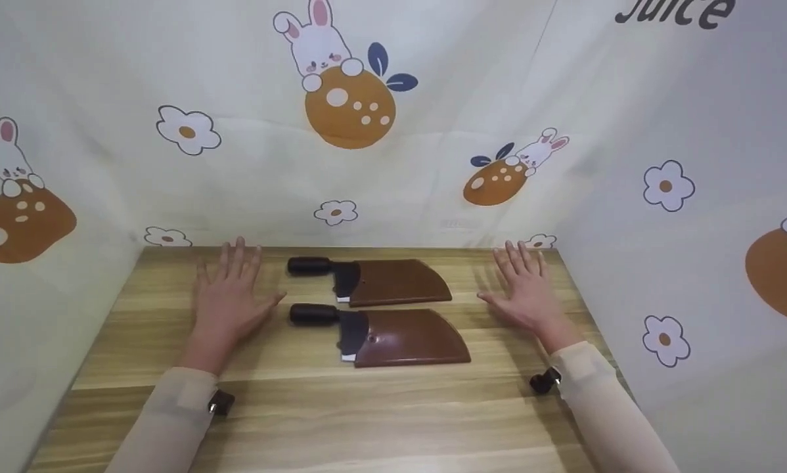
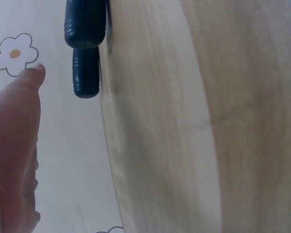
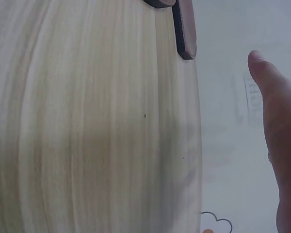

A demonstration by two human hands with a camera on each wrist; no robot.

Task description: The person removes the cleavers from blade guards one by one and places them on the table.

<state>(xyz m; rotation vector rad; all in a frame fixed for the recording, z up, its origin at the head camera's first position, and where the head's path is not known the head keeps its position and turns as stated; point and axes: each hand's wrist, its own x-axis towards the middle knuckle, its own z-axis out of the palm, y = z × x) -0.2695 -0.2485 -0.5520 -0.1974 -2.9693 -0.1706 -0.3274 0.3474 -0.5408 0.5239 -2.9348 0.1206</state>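
"Where are the near cleaver and far cleaver lying?"

"I'm seeing both on the table, running crosswise between the left hand and right hand, handles pointing left."

"Which hand is sitting nearer?"

"Left for the handles, right for the sheaths; both are holding nothing, fingers spread, well apart."

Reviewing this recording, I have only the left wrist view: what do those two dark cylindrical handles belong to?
Observer: The black cylindrical handles belong to broad knives, each covered by a brown leather-like sheath.
Operator: Is any bare metal showing?
Observer: Yes, a small bright strip of blade shows beside each sheath, on the handle side.
Operator: What's past the sheaths?
Observer: To their right, the person's bare right hand is spread, holding nothing.
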